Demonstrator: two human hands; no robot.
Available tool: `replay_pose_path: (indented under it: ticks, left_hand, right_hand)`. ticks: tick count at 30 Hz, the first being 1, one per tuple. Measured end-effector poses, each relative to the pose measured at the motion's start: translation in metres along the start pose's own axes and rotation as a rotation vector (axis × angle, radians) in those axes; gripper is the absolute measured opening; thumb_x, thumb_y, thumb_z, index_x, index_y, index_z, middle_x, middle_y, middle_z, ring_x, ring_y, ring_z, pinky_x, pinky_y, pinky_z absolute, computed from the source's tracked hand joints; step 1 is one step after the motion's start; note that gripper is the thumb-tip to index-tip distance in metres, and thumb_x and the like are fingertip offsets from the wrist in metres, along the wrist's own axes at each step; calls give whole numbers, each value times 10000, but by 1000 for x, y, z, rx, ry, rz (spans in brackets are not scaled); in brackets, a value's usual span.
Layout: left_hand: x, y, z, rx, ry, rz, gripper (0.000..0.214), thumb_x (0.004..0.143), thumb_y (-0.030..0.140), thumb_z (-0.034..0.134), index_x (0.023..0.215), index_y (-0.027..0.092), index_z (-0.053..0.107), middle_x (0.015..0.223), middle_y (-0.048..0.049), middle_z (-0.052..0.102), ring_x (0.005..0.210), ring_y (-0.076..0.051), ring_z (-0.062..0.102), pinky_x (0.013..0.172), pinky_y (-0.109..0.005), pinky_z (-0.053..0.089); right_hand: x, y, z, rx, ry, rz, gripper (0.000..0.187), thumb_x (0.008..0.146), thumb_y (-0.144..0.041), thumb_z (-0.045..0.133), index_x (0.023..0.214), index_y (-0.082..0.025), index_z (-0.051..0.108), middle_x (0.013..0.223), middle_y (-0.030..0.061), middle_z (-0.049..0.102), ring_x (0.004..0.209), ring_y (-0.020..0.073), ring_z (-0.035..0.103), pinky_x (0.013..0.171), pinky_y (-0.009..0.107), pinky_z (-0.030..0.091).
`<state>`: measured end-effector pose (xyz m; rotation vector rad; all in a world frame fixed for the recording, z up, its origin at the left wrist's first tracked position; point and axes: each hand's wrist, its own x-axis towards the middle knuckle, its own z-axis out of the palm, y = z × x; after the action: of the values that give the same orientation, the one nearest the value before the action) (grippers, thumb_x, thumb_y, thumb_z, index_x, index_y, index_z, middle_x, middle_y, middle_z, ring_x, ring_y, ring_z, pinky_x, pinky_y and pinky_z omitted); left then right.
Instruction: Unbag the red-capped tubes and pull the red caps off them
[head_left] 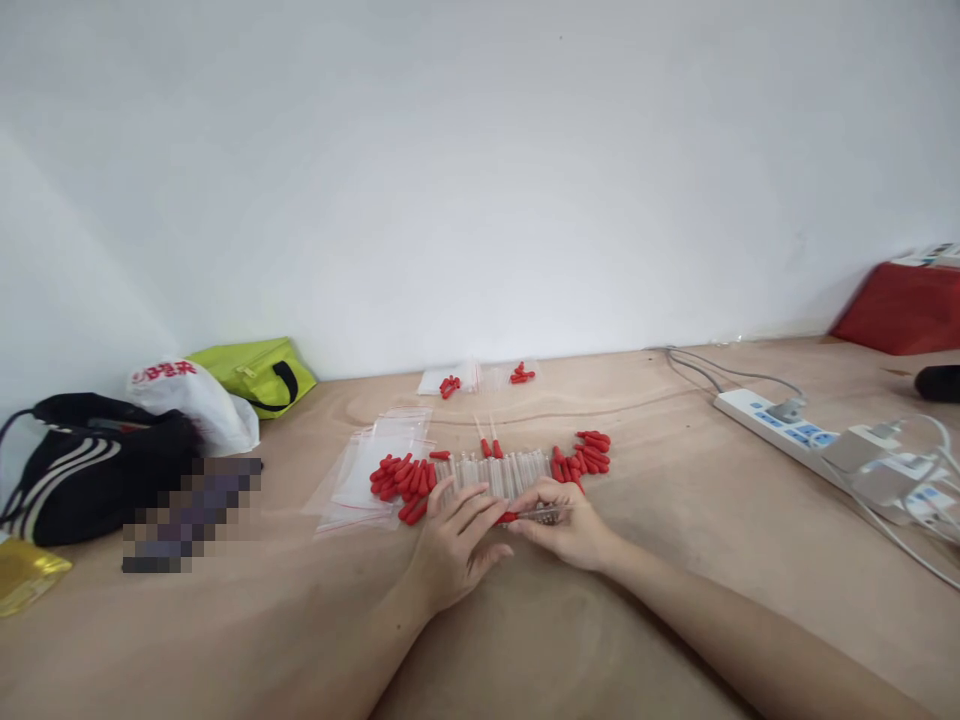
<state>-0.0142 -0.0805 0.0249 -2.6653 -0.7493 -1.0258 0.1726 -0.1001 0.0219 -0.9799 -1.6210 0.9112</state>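
My right hand [566, 530] is closed in a pinch round a thin glass dropper [544, 513] that lies across the palm, its red rubber bulb pointing left. Close by, my left hand [459, 540] has its fingers stretched out and thumb apart, the fingertips near that bulb and the front ends of the tubes. A row of clear glass tubes [506, 472] lies side by side just beyond both hands, partly hidden by the fingers. Red rubber bulbs are heaped at its left [403, 478] and right [589, 455]. Two droppers with red bulbs [491, 448] lie behind the row.
Clear zip bags [379, 465] lie left of the tubes; more bags with red bulbs [450, 385] are near the wall. A black bag [105, 470], white plastic bag [217, 410] and lime pouch [259, 370] stand left. A power strip [772, 425] with chargers and cables lies right.
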Motion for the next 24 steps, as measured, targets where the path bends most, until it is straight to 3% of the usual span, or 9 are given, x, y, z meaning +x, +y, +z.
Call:
replay_pose_path:
  ticks: [4,9,17,24]
  left_hand:
    - [3,2,-2,-24,4,-39,190,850,316,454,828,211,612,691,17,668,726,-145,588,1007,-440,169]
    - [4,0,-7,1,8,-82,148,833,285,486,803,219,614,676,28,656,704,-134,576,1000,-451,153]
    - [2,2,-4,30,-16,-41,173,840,301,465,804,235,621,672,34,641,701,-122,559,983,-419,190]
    - [-2,5,-6,41,-94,-12,256,853,306,433,669,222,589,603,37,599,666,-121,522,954,-413,205]
  right_hand:
    - [-3,2,-2,-63,-59,-58,206,732,-369,596,799,-194,682,697,29,634,661,127,561,612,258,447]
    - [-5,8,-19,-225,-11,-183,224,761,-399,567,745,-210,684,605,23,616,604,126,522,579,266,408]
    - [-13,12,-12,-883,-9,-574,210,836,-274,466,939,-211,638,572,2,560,617,125,439,680,322,261]
    - [-16,6,-11,-910,-48,-645,228,839,-243,415,738,-188,612,495,-8,497,581,121,366,634,305,214]
